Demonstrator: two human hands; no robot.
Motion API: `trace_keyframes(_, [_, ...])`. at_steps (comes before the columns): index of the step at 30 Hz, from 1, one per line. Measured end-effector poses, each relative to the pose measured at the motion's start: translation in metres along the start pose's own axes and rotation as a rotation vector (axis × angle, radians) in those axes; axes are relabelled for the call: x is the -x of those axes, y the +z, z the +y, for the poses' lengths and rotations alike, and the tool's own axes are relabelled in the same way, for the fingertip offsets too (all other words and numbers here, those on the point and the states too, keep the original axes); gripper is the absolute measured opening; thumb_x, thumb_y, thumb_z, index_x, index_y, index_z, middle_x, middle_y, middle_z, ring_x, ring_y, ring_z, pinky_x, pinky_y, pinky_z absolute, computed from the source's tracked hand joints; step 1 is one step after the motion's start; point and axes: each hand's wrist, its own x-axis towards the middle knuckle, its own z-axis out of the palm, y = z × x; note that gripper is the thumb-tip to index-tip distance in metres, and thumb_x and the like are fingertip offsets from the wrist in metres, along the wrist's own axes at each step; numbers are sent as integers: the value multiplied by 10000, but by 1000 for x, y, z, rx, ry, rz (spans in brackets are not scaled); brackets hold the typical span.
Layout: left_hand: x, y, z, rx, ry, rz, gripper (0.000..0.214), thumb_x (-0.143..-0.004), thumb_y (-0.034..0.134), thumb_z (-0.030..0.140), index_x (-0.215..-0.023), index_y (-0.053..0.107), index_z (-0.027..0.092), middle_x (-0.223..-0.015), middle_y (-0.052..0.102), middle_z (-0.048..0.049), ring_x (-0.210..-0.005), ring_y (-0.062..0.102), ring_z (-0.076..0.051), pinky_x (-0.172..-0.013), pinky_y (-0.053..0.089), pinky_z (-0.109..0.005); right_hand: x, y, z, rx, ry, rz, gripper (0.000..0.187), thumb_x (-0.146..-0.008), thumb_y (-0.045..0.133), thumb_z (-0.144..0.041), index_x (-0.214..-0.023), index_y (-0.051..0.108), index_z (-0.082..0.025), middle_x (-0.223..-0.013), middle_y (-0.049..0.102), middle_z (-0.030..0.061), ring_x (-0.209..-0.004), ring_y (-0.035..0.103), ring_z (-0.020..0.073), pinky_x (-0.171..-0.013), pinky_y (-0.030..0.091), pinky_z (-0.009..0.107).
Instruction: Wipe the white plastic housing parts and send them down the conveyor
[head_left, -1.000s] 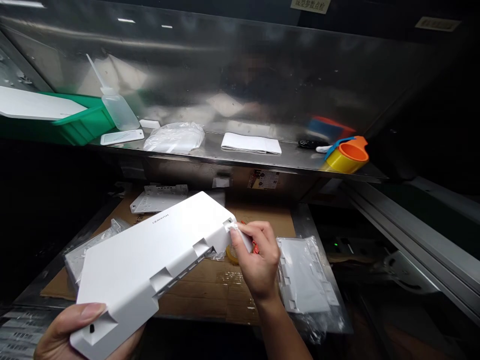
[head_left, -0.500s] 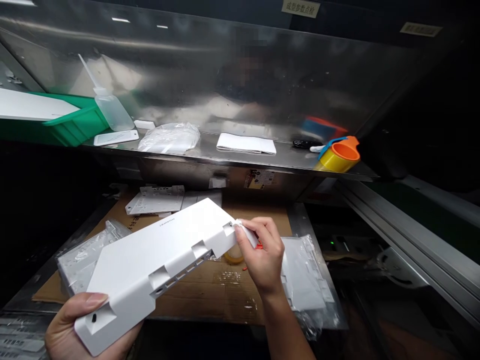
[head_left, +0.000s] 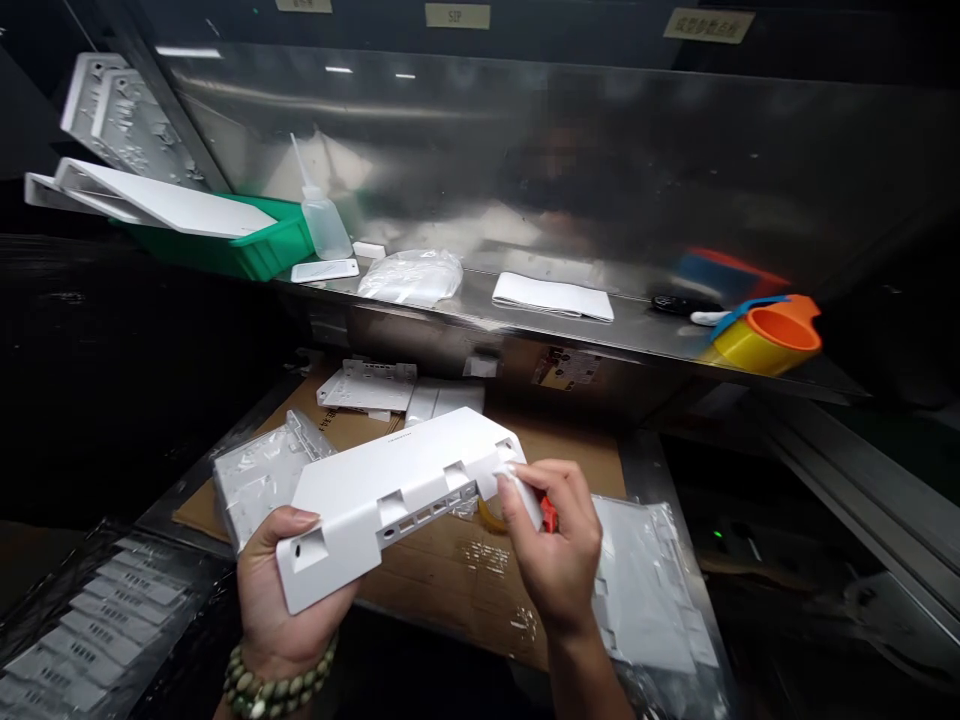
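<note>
Here, left hand (head_left: 281,590): gripping the white cover (head_left: 397,495) by its near end.
Right hand (head_left: 555,550): pinching the cover's far corner, above the cardboard-lined desk (head_left: 450,565).

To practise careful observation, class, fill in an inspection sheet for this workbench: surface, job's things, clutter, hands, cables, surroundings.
Surface: brown cardboard sheet over the bench.
Job's things: long white plastic housing, held above the cardboard.
Clutter: clear-bagged white parts; sheets of barcode labels.
Hands: left hand grips the housing's near end; right hand pinches its far corner.
Cables: nothing seen.
Surroundings: steel shelf carrying green plastic bin, clear squeeze bottle.
</note>
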Motion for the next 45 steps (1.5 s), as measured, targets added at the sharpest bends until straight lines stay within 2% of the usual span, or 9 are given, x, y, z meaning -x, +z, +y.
trace_keyframes(5, [1, 1, -5, 23, 36, -16, 380, -555, 621, 48, -886, 677, 227, -630, 712, 25, -559, 691, -223, -621, 655, -380, 13, 24, -19, -54, -59, -115, 98, -902, 703, -169, -990, 717, -211, -892, 636, 29, -800, 644, 159, -693, 525, 282])
trace_keyframes(11, [8, -1, -9, 53, 97, -2, 562, -494, 625, 41, -1005, 719, 256, -776, 767, 30, -568, 687, -211, -565, 629, -319, 22, 40, -26, -16, -80, -108, 121, -894, 705, -138, -998, 698, -200, -905, 628, 42, -823, 640, 162, -737, 539, 290])
trace_keyframes(17, [9, -5, -10, 73, 80, -48, 551, -489, 642, 35, -990, 731, 246, -779, 768, 14, -634, 715, -241, -626, 650, -351, 31, 44, -38, -55, -138, -160, 156, -887, 691, -122, -1021, 692, -203, -890, 623, 43, -792, 629, 162, -710, 556, 290])
trace_keyframes(20, [8, -6, -9, 77, 63, -19, 515, -500, 632, 31, -965, 733, 230, -709, 746, 13, -586, 693, -219, -602, 643, -323, 29, 43, -31, -19, -105, -125, 126, -901, 690, -144, -1004, 700, -216, -897, 629, 37, -803, 639, 160, -720, 551, 289])
trace_keyframes(26, [7, -5, -5, 70, 9, 9, 481, -533, 593, 35, -965, 715, 210, -653, 715, 9, -580, 698, -230, -625, 658, -372, 19, 38, -18, 16, -61, -69, 89, -909, 682, -141, -976, 711, -192, -908, 625, 37, -834, 637, 159, -740, 527, 287])
trace_keyframes(32, [-1, -5, 4, 43, -9, -7, 453, -670, 547, 61, -1083, 700, 169, -730, 754, -34, -638, 729, -254, -631, 655, -408, 13, 21, -13, 5, 48, 68, 68, -899, 717, -189, -963, 728, -209, -913, 604, 20, -835, 601, 161, -715, 506, 292])
trace_keyframes(36, [-5, -5, 7, 69, -44, 24, 329, -813, 545, 100, -1099, 700, 154, -748, 768, -48, -640, 737, -248, -675, 658, -428, 14, 15, -13, -51, 78, 76, 86, -895, 728, -187, -968, 720, -230, -915, 597, 4, -835, 592, 152, -708, 496, 283])
trace_keyframes(39, [-7, -3, 6, 121, -90, 6, 196, -907, 539, 164, -997, 711, 142, -767, 780, -68, -677, 752, -258, -737, 660, -459, 18, 18, -15, -42, 67, 23, 83, -899, 724, -188, -965, 717, -238, -924, 604, 1, -836, 592, 148, -717, 487, 279])
trace_keyframes(45, [-9, 0, 2, 177, -115, -109, 255, -986, 518, 280, -963, 729, 139, -883, 807, -96, -902, 774, -318, -830, 651, -483, 28, 33, -36, -79, -13, -177, 122, -908, 701, -177, -1015, 719, -232, -936, 626, 17, -842, 603, 152, -701, 492, 267])
